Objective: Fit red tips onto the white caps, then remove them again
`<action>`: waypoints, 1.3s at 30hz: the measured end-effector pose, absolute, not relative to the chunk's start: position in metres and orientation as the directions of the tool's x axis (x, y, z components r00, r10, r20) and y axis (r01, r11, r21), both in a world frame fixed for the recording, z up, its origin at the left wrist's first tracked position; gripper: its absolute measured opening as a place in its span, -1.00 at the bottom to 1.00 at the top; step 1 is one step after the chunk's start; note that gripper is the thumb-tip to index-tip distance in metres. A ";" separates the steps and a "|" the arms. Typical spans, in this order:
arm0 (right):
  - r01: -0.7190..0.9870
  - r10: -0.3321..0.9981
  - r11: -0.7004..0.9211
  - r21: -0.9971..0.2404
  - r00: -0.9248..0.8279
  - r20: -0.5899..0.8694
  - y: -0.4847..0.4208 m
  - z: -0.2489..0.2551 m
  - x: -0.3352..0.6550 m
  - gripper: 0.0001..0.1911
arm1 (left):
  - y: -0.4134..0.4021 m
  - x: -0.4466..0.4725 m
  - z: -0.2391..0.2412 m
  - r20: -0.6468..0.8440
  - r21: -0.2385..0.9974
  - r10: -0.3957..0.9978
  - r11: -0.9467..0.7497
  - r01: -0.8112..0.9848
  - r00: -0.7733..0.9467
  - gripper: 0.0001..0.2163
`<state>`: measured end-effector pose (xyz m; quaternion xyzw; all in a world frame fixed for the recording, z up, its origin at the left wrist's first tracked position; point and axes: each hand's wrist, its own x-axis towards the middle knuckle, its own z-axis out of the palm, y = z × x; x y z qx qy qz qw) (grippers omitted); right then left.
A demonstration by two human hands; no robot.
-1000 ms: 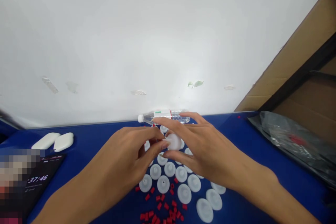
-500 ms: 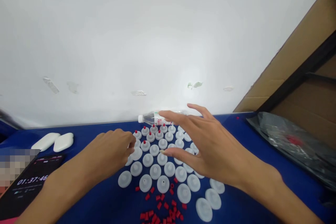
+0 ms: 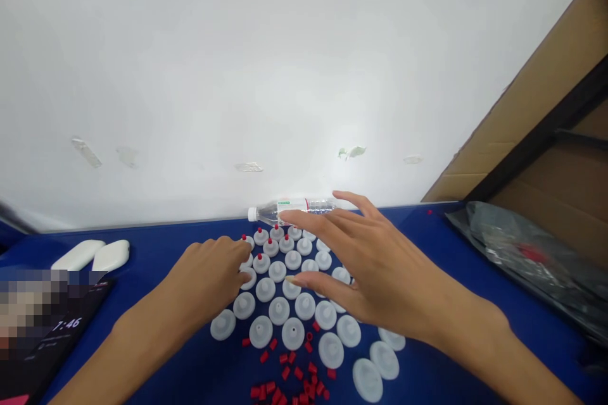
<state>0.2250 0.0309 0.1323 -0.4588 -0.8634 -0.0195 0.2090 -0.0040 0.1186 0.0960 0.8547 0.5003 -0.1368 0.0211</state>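
We hold our right hand (image 3: 363, 253) with thumb and fingers apart; whether our left hand (image 3: 213, 271), fingertips partly hidden, grips anything, we cannot tell. White discs (image 3: 265, 290) lie between and beneath our hands, loose red caps (image 3: 312, 367) nearer, a bottle (image 3: 293, 205) just beyond.

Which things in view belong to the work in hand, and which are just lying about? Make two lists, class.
Seemingly in the work:
- white discs, near both hands
- red caps, some on discs, others loose
- left hand, by the discs
- right hand, open

Seemingly lying about:
- clear bottle, on its side
- two white rounded objects
- phone
- plastic bag
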 end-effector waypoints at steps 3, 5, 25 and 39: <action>0.805 0.775 0.578 -0.135 -0.489 0.400 0.034 0.131 0.225 -0.49 | 0.117 0.001 0.096 -0.199 -0.082 0.861 -0.491 0.867 0.468 -0.68; 0.809 0.769 0.577 -0.113 -0.491 0.408 0.035 0.130 0.226 -0.61 | 0.118 0.006 0.091 -0.173 -0.071 0.861 -0.494 0.866 0.477 -0.65; 0.773 0.712 0.634 -0.017 -0.576 0.401 0.039 0.126 0.225 -0.81 | 0.081 0.020 0.123 0.262 0.573 0.659 -0.694 0.436 0.705 -0.75; 0.834 0.758 0.552 0.013 -0.508 0.408 0.040 0.135 0.247 -0.65 | 0.055 0.019 0.081 -0.217 0.274 0.560 -0.751 0.600 0.800 -0.95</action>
